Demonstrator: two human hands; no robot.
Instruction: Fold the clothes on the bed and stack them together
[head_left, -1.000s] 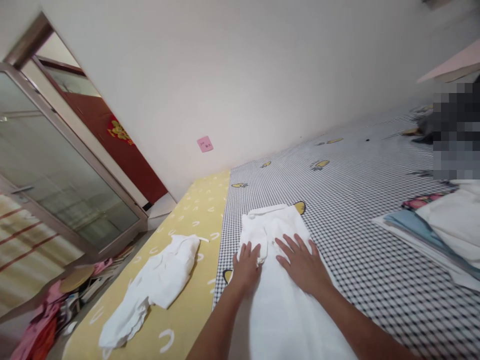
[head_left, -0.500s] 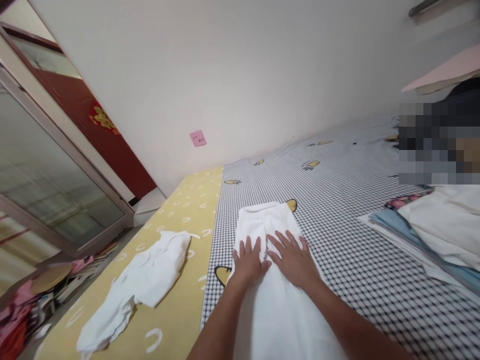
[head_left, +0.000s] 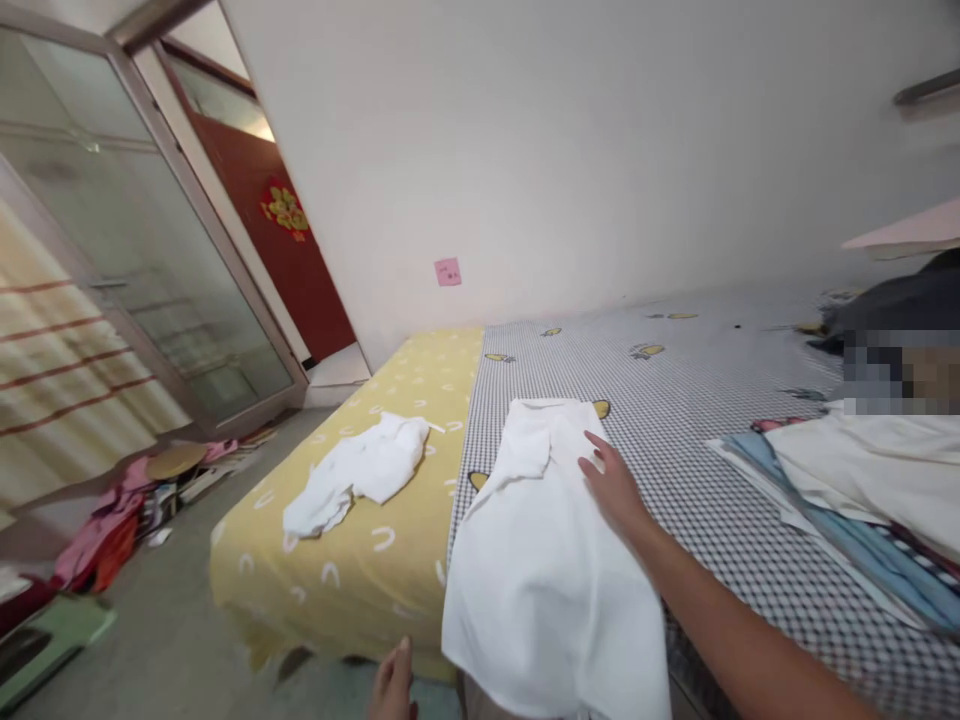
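A long white garment (head_left: 547, 560) lies on the checked bedcover, its lower end hanging over the bed's front edge. Over the upper right part of this garment is my right hand (head_left: 615, 485), fingers apart and nothing gripped. My left hand (head_left: 394, 685) is low in the picture, off the bed's front edge and left of the garment's hanging end; only part of it shows, so its grip is unclear. Another white garment (head_left: 367, 465) lies crumpled on the yellow cover to the left.
Folded clothes (head_left: 862, 500) are stacked on the right of the checked cover (head_left: 675, 400). A partly blurred dark shape sits behind them. Pink and red items (head_left: 112, 520) and a green stool (head_left: 60, 650) are on the floor at the left, near a glass door (head_left: 187, 230).
My left hand has left the white garment and dropped to the bed's front edge. My right hand's fingers have lifted or shifted slightly. The view has turned left and shows more floor.
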